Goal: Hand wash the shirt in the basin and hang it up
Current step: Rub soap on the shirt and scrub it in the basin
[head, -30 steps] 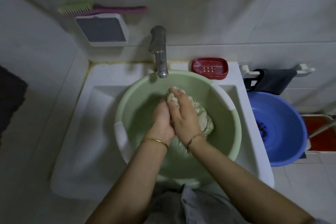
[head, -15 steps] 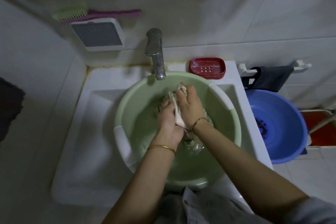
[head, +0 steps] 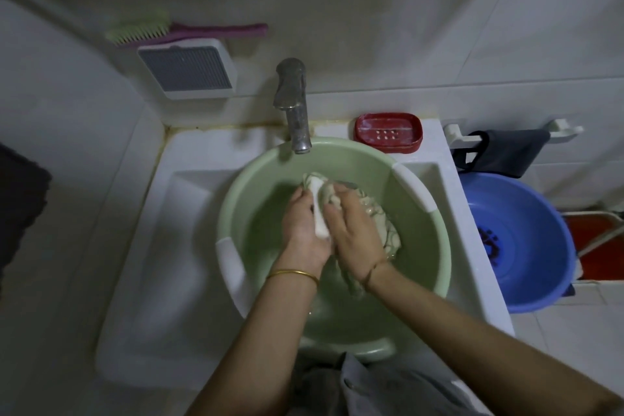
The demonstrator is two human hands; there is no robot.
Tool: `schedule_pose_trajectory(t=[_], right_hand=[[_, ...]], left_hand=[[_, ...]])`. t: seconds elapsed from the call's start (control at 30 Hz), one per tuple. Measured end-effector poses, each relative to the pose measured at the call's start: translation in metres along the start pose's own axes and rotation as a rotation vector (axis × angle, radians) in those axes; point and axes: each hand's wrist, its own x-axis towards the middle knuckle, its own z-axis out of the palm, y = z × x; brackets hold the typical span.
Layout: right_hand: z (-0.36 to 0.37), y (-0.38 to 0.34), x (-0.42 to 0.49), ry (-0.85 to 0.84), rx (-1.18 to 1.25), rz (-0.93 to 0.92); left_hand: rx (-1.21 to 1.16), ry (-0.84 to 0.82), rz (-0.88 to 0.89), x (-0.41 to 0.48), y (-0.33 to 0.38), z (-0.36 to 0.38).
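A pale green basin [head: 435,253] with white handles sits in the white sink and holds water. The wet, cream-coloured shirt [head: 378,216] is bunched up inside it, toward the right. My left hand [head: 304,226] and my right hand [head: 354,230] are pressed together above the water, both gripping a fold of the shirt between them. A white strip of the fabric shows between my palms. Part of the shirt hangs below my right wrist into the water.
A metal tap [head: 293,105] stands over the basin's far rim. A red soap dish [head: 388,132] sits on the sink's back right corner. A blue basin [head: 520,240] stands on the floor to the right, below a dark cloth [head: 503,152] on a rail. A brush [head: 182,32] lies on a wall holder.
My hands have rubbed the shirt back and forth: they went toward the tap, then came back a little toward me. The white strip of fabric has come into view between my palms.
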Motion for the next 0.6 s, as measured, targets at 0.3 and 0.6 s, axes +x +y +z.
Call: schedule_pose_trajectory(t=[0.3, 0.6], right_hand=[[-0.007, 0.013, 0.028, -0.008, -0.023, 0.121], [-0.007, 0.01, 0.041, -0.04, -0.09, 0.073]], left_hand=[[-0.047, -0.055, -0.099, -0.009, -0.005, 0.004], [0.008, -0.061, -0.172, -0.016, -0.004, 0.002]])
